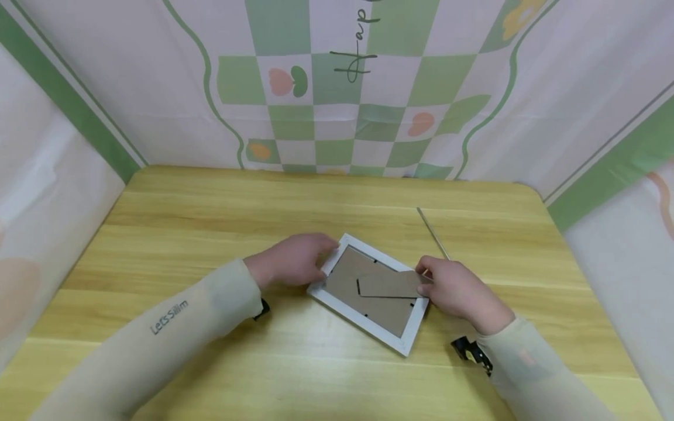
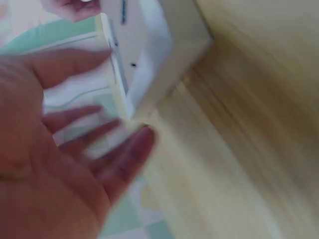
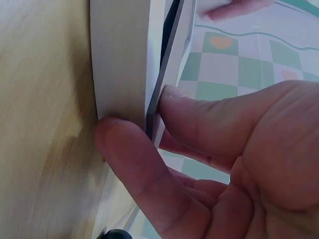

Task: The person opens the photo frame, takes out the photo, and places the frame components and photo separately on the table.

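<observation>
White picture frame (image 1: pixel 360 318), one, lying back up and askew on the wooden table (image 1: pixel 210 216). Fitted with a brown backing board (image 1: pixel 341 273) and small black tabs at the board's edges. Brown stand (image 1: pixel 387 285), its outer end over the frame's right-hand rim.
Right hand (image 1: pixel 451 287): at the frame's right corner, thumb on the stand, a finger against the frame's side, pinching the two together.
Left hand (image 1: pixel 296 258): at the frame's left end, thumb and fingers spread wide, gripping nothing; whether the thumb touches the rim, cannot tell.
Thin rod (image 1: pixel 433 233), one, beyond the frame to the right, partly behind the right hand.
Green-and-white checked curtain (image 1: pixel 337 123), beyond the frame, at the table's far edge.
Pale sleeves (image 1: pixel 174 318), two, either side of the frame.
</observation>
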`<state>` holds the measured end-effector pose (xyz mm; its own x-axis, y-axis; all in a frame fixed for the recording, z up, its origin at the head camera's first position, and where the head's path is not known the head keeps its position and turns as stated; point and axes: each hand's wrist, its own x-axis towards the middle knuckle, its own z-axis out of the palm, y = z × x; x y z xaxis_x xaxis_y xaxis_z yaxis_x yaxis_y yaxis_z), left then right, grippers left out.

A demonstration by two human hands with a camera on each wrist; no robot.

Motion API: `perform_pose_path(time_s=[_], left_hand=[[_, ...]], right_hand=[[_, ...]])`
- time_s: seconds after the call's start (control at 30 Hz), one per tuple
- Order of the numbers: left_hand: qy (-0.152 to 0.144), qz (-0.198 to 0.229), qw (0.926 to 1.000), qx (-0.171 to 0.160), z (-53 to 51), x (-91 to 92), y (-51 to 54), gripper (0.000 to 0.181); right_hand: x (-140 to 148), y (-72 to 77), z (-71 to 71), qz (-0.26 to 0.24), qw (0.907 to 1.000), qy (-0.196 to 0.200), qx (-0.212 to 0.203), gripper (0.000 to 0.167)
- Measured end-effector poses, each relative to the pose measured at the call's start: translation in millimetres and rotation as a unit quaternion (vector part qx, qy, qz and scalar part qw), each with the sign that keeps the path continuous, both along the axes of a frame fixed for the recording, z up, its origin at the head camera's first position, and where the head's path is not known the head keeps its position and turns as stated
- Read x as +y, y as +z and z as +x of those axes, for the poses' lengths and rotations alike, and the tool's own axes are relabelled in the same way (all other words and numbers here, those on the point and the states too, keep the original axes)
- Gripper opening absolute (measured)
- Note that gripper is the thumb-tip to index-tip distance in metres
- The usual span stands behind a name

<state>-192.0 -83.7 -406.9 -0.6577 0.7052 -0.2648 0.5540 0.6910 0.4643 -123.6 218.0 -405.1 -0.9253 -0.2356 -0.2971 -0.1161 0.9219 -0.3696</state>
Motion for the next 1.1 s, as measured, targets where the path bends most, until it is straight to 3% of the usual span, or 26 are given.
perform_pose_path(time_s=[0.07,0.13,0.23,0.73,1.1], left_hand=[[-0.05,-0.007,0.9986,0.019,4.4,-2.2,-2.0,0.072],[-0.092,-0.017,0.995,0.035,7.9,-2.0,-4.2,0.079],[-0.108,-0.026,0.9924,0.052,11.1,0.2,-7.1,0.082],[-0.047,-0.065,0.9938,0.076,21.9,3.1,-6.2,0.074],[-0.002,-0.083,0.9926,0.089,39.9,-3.8,-3.9,0.07]], right_hand=[[-1,-0.7,0.3,0.002,1.0,0.0,0.003,0.022],[-1,-0.4,0.8,0.003,1.0,0.0,0.006,0.022],[0,0.5,1.6,0.002,1.0,0.0,0.008,0.022],[-2,-1.6,-5.4,-0.016,0.9998,0.01,0.005,0.024],[-2,-6.2,-15.4,-0.001,0.999,0.035,0.027,0.036]])
